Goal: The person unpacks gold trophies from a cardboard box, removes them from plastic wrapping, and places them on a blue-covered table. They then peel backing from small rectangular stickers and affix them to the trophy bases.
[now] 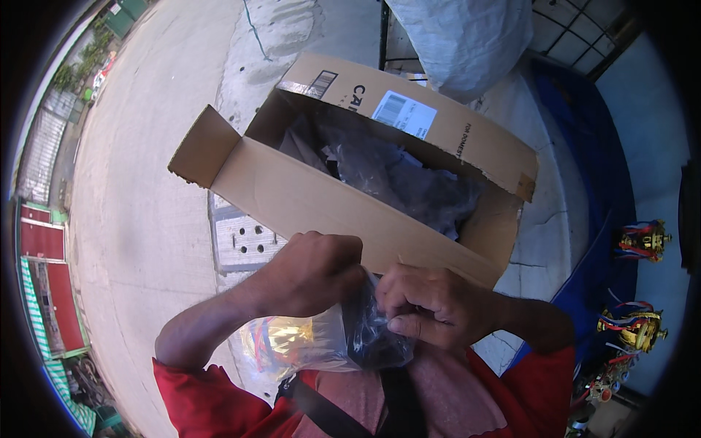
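Both hands meet close to the chest, just below the near wall of an open cardboard box (307, 193). The left hand (310, 274) is clenched over the top of a clear plastic bag (321, 339), and the right hand (431, 306), touching it on the other side, pinches the same bag's mouth between thumb and fingers, so the film is pulled taut between the two grips. That two-sided hold looks like a way to part or tear the bag's opening, though that is a judgement. Under the left hand the bag shows a shiny gold object with red and blue ribbon (281, 339); under the right hand its contents turn dark and crumpled, and I cannot tell what that dark part is. The gold shape resembles the small gold trophies (642, 239) standing well off to the right of the right hand, against a blue surface. Beyond the knuckles, the box holds more dark crumpled wrapping (409, 179), its contents hidden. A white sack (467, 36) is cut off at the top edge, and the fingertips of the left hand are buried in the film.
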`<state>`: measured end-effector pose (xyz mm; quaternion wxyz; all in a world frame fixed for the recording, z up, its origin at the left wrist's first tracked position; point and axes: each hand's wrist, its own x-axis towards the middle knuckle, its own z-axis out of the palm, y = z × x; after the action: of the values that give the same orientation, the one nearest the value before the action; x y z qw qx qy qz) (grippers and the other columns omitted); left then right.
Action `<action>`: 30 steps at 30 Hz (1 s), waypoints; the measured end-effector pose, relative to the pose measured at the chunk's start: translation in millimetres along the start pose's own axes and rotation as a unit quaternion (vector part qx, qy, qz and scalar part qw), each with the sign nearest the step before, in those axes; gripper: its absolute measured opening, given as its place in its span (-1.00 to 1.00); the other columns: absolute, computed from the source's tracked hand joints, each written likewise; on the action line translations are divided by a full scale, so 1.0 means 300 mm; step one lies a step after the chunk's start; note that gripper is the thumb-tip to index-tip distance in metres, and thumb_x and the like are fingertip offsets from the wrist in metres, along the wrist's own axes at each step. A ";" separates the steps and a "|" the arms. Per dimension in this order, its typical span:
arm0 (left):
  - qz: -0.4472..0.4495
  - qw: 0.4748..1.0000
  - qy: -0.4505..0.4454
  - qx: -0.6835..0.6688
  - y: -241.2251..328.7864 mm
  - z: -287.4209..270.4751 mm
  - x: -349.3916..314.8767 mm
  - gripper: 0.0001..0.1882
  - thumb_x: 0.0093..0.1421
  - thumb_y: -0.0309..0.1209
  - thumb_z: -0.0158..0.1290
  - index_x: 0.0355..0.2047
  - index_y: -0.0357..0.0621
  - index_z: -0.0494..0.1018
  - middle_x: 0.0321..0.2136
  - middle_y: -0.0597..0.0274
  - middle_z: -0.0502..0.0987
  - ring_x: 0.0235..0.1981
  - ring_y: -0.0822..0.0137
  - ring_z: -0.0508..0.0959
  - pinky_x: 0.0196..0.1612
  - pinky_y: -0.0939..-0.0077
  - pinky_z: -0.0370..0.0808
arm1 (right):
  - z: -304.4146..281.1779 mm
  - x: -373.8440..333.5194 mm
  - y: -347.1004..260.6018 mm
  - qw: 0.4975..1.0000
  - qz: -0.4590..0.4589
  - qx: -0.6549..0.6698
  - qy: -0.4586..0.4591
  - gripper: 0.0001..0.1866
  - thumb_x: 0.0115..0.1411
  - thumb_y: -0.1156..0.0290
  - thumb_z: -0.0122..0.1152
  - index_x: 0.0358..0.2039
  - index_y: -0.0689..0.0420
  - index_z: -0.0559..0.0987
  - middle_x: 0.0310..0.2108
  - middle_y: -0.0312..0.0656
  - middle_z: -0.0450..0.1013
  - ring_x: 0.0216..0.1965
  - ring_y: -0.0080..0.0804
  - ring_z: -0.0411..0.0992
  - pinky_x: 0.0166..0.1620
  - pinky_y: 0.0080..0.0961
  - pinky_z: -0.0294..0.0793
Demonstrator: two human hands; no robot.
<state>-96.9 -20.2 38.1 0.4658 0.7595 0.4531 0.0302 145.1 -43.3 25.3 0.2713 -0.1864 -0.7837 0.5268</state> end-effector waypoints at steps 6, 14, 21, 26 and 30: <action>-0.006 0.993 0.013 -0.115 -0.011 0.048 0.015 -0.75 0.17 -0.44 0.03 -0.23 -0.40 0.53 -0.35 -0.23 0.58 -0.23 -0.10 0.62 -0.11 0.08 0.50 | 0.001 -0.018 -0.042 0.990 0.138 0.039 -0.012 -0.71 0.11 0.40 0.43 -0.22 0.14 0.50 -0.30 -0.17 0.46 -0.32 -0.27 0.50 -0.25 -0.34 0.47; 0.089 0.973 -0.072 -0.200 -0.022 0.042 -0.016 -0.32 -0.02 -0.30 0.32 0.09 -0.36 0.40 0.01 -0.09 0.52 0.12 0.06 0.51 0.20 0.23 0.42 | 0.026 -0.039 -0.041 0.996 0.035 -0.050 -0.062 -0.84 0.15 0.45 0.41 -0.26 0.15 0.64 -0.30 -0.17 0.47 -0.37 -0.29 0.52 -0.30 -0.39 0.50; 0.148 0.979 -0.056 -0.127 -0.010 0.036 -0.031 -0.31 -0.02 -0.27 0.33 0.10 -0.34 0.40 0.00 -0.20 0.53 0.09 -0.08 0.55 0.15 0.18 0.48 | 0.043 -0.057 -0.046 0.996 0.059 -0.064 -0.033 -0.86 0.14 0.46 0.42 -0.27 0.13 0.67 -0.32 -0.19 0.45 -0.39 -0.33 0.52 -0.36 -0.40 0.49; 0.157 0.984 -0.015 -0.080 0.002 0.055 -0.027 -0.38 -0.01 -0.39 0.29 0.08 -0.32 0.41 -0.06 -0.17 0.56 -0.01 -0.08 0.60 0.07 0.18 0.54 | 0.050 -0.071 -0.036 0.996 0.009 -0.082 -0.025 -0.84 0.10 0.52 0.43 -0.26 0.12 0.68 -0.29 -0.19 0.45 -0.35 -0.37 0.53 -0.36 -0.43 0.50; 0.165 0.984 0.017 -0.066 0.001 0.065 -0.029 -0.48 0.05 -0.45 0.21 0.05 -0.34 0.42 -0.12 -0.18 0.60 -0.07 -0.11 0.63 0.01 0.18 0.56 | 0.068 -0.074 -0.011 0.998 -0.040 -0.047 0.023 -0.86 0.06 0.54 0.39 -0.33 0.13 0.63 -0.23 -0.18 0.44 -0.36 -0.31 0.53 -0.38 -0.36 0.51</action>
<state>-92.6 -39.7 30.5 0.4955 0.7912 0.3261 0.1492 149.8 -72.0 17.4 0.3006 -0.1795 -0.8080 0.4739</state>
